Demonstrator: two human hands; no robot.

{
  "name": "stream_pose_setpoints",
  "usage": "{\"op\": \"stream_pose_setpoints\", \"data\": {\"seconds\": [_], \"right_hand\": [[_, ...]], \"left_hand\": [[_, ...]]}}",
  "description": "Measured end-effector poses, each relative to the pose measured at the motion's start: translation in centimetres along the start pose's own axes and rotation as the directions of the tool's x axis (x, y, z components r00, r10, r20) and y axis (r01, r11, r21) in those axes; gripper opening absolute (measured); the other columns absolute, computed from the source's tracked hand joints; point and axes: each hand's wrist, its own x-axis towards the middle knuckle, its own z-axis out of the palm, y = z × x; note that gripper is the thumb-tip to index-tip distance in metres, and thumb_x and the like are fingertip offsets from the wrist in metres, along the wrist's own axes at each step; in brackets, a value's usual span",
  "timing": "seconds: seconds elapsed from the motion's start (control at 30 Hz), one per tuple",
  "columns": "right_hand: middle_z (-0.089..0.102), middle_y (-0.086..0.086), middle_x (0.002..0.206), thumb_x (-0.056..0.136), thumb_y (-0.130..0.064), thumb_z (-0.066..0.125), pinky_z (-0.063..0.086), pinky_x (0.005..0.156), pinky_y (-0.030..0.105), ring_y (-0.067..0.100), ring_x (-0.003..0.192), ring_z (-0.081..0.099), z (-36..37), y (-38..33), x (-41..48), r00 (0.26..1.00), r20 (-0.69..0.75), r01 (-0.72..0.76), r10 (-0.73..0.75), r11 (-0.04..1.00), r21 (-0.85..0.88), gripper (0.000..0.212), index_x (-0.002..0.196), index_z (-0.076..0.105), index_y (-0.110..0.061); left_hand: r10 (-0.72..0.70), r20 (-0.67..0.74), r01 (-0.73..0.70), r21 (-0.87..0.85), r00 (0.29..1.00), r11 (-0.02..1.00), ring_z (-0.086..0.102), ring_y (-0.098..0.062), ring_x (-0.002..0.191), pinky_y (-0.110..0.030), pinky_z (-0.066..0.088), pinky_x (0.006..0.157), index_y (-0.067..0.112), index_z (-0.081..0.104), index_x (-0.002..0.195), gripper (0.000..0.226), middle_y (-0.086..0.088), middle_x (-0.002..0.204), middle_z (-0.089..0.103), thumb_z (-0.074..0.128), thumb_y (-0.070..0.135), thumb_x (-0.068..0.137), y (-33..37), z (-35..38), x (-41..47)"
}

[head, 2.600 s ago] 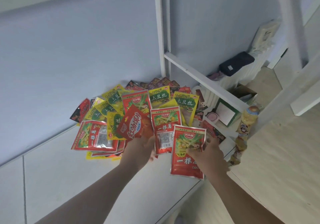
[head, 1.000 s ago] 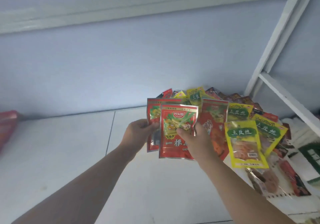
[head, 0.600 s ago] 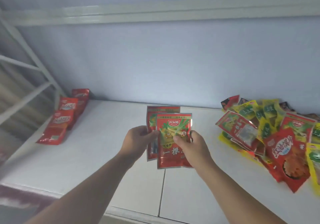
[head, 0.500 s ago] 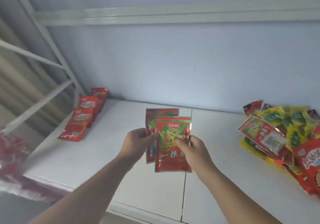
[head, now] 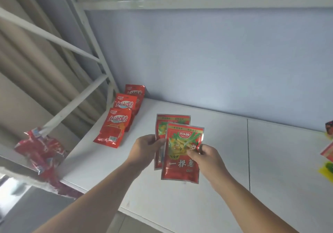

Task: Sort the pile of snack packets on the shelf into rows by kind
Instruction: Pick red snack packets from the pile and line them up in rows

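I hold two red snack packets with green-and-yellow pictures above the white shelf [head: 225,142]. My right hand [head: 207,158] pinches the front packet [head: 182,153] at its right edge. My left hand [head: 144,151] grips the rear packet [head: 171,122] at its left edge, and the front one overlaps most of it. At the shelf's far left a row of three plain red packets [head: 115,124] lies overlapping, running back toward the wall. The mixed pile [head: 328,153] shows only as a few packet edges at the right border.
A white metal frame post with slanted bars [head: 90,59] rises at the shelf's left end. Crumpled red packets [head: 39,151] sit lower left beyond the shelf edge. The blue-grey wall [head: 216,61] closes the back, and the shelf's front edge [head: 144,213] runs near my forearms.
The view has swung left from the pile to the left end of the shelf. Both hands picked up the two red packets from the pile and carried them leftward, still held.
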Motion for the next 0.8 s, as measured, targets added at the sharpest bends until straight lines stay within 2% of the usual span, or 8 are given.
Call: {"op": "stream_pose_setpoints", "data": {"seconds": [0.07,0.2,0.37,0.47,0.57,0.67,0.73,0.8], "right_hand": [[0.078,-0.007,0.087,0.093,-0.034,0.068,0.054,0.066,0.027,0.009,0.078,0.075,0.6,-0.4,1.9,1.000,0.024,-0.007,0.007,1.000,0.003,0.018,0.101,0.069,-0.018],[0.077,-0.005,0.092,0.092,-0.034,0.070,0.054,0.067,0.027,0.014,0.084,0.075,2.1,-1.2,5.3,0.998,0.067,-0.023,0.023,1.000,0.006,0.021,0.102,0.067,-0.016],[0.076,-0.007,0.092,0.092,-0.034,0.070,0.052,0.063,0.021,0.011,0.082,0.073,3.4,-2.0,8.5,0.996,0.074,-0.040,0.040,0.999,0.000,0.019,0.099,0.065,-0.017],[0.075,-0.007,0.091,0.092,-0.031,0.070,0.049,0.058,0.016,0.009,0.079,0.073,4.3,-2.5,11.0,0.997,0.067,-0.047,0.048,0.999,-0.011,0.019,0.101,0.066,-0.015],[0.075,-0.007,0.087,0.090,-0.029,0.072,0.048,0.059,0.015,0.010,0.078,0.073,5.6,-3.1,13.7,0.997,0.044,-0.063,0.063,0.998,-0.012,0.018,0.096,0.067,-0.013],[0.075,-0.007,0.091,0.089,-0.028,0.074,0.048,0.062,0.017,0.010,0.082,0.072,7.4,-3.8,16.4,0.997,0.021,-0.078,0.079,0.997,-0.003,0.021,0.102,0.069,-0.012],[0.075,-0.008,0.091,0.088,-0.028,0.073,0.049,0.063,0.018,0.009,0.082,0.072,8.6,-4.1,18.3,0.995,0.002,-0.095,0.095,0.995,-0.029,0.021,0.103,0.069,-0.013],[0.075,-0.007,0.090,0.088,-0.030,0.073,0.053,0.066,0.022,0.011,0.081,0.073,9.7,-4.4,20.0,0.994,-0.023,-0.110,0.109,0.993,-0.044,0.020,0.101,0.069,-0.014]], "left_hand": [[-0.025,-0.015,0.025,0.019,1.000,0.999,0.078,-0.024,0.087,-0.053,0.059,0.092,0.022,0.076,0.091,0.025,0.003,0.087,0.081,0.064,0.042,0.098,0.1,-0.5,1.6],[-0.054,-0.073,0.059,0.061,0.996,0.996,0.074,-0.039,0.093,-0.058,0.058,0.090,0.018,0.075,0.090,0.029,-0.009,0.089,0.079,0.061,0.042,0.100,0.1,-2.1,5.2],[-0.087,-0.069,0.094,0.106,0.994,0.990,0.078,-0.028,0.085,-0.055,0.061,0.086,0.020,0.073,0.090,0.032,0.002,0.082,0.080,0.054,0.043,0.103,0.6,-3.1,9.6],[-0.085,-0.047,0.091,0.136,0.995,0.987,0.077,-0.022,0.082,-0.047,0.063,0.084,0.026,0.072,0.088,0.032,0.005,0.080,0.079,0.051,0.043,0.105,1.3,-3.0,13.0],[-0.074,-0.035,0.079,0.166,0.997,0.983,0.076,-0.025,0.086,-0.044,0.061,0.085,0.026,0.071,0.087,0.034,0.000,0.082,0.078,0.048,0.042,0.106,2.0,-3.1,16.8],[-0.081,-0.004,0.080,0.166,0.997,0.983,0.076,-0.027,0.090,-0.044,0.060,0.087,0.027,0.069,0.085,0.034,-0.003,0.087,0.078,0.047,0.042,0.106,2.3,-3.7,20.5],[-0.082,0.006,0.080,0.158,0.997,0.984,0.075,-0.028,0.092,-0.046,0.060,0.089,0.025,0.071,0.091,0.033,-0.003,0.089,0.078,0.047,0.042,0.106,2.3,-4.1,22.9],[-0.081,0.005,0.079,0.144,0.997,0.986,0.075,-0.027,0.093,-0.041,0.060,0.084,0.023,0.072,0.103,0.032,0.000,0.090,0.078,0.046,0.041,0.107,2.2,-4.5,24.8]]}}
